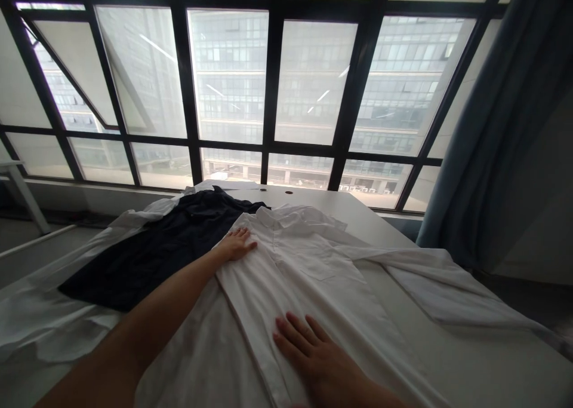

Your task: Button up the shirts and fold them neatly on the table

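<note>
Both hands, left hand (236, 245) and right hand (313, 351), press flat, fingers spread, smoothing the white shirt (308, 264) on the worktop (492, 360); folding seems next.

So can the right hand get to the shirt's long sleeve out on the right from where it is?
Probably yes. The right hand lies flat on the white shirt, and the sleeve stretches out flat on the table to its right with nothing lying between them.

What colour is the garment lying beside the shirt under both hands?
Dark navy, nearly black; the garment lies left of the white shirt, clearest in the head view.
</note>
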`<control>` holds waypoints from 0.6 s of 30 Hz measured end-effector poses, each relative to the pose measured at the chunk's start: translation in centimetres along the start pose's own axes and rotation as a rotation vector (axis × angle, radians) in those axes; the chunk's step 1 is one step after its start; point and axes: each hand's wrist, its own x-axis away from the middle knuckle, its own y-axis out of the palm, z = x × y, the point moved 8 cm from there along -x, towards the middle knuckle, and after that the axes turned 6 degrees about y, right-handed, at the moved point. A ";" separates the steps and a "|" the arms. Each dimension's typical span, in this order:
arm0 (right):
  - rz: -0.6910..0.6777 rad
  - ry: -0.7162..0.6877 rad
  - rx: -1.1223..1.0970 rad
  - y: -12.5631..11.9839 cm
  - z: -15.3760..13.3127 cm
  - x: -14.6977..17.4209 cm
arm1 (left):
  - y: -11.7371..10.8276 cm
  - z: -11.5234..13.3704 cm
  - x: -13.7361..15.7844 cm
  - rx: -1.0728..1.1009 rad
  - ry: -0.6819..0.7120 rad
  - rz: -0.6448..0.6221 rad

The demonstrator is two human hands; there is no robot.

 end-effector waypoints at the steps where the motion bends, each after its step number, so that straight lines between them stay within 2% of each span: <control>1: 0.005 -0.011 0.000 -0.2 -0.1 -0.1 | -0.3 0.2 -0.2 -0.012 -0.021 -0.008; 3: 0.057 0.011 0.012 -1.4 0.4 -1.0 | -0.7 1.4 -0.5 -0.052 -0.034 -0.022; 5: 0.173 0.115 0.051 -3.7 2.4 -2.7 | -0.7 3.9 -0.7 -0.078 0.008 -0.041; 6: 0.252 0.200 0.084 -5.1 4.2 -3.6 | -0.5 5.4 -0.7 -0.072 0.050 -0.056; 8: 0.324 0.371 0.163 -7.2 8.4 -5.3 | 0.1 8.3 -0.3 -0.028 0.138 -0.070; 10: 0.273 0.551 0.215 -7.8 13.5 -6.2 | 0.7 10.0 0.4 0.014 0.174 -0.032; 12: 0.204 0.692 0.234 -7.8 18.2 -5.9 | 1.0 10.4 1.2 0.044 0.188 0.022; 14: 0.217 0.752 0.269 -8.1 21.4 -5.0 | 1.4 10.1 2.0 0.054 0.217 0.043; 16: 0.221 0.779 0.305 -8.4 23.3 -4.2 | 1.6 9.7 2.5 0.047 0.248 0.027; 18: 0.213 0.798 0.340 -8.9 23.8 -4.1 | 1.7 9.3 2.6 0.032 0.254 -0.001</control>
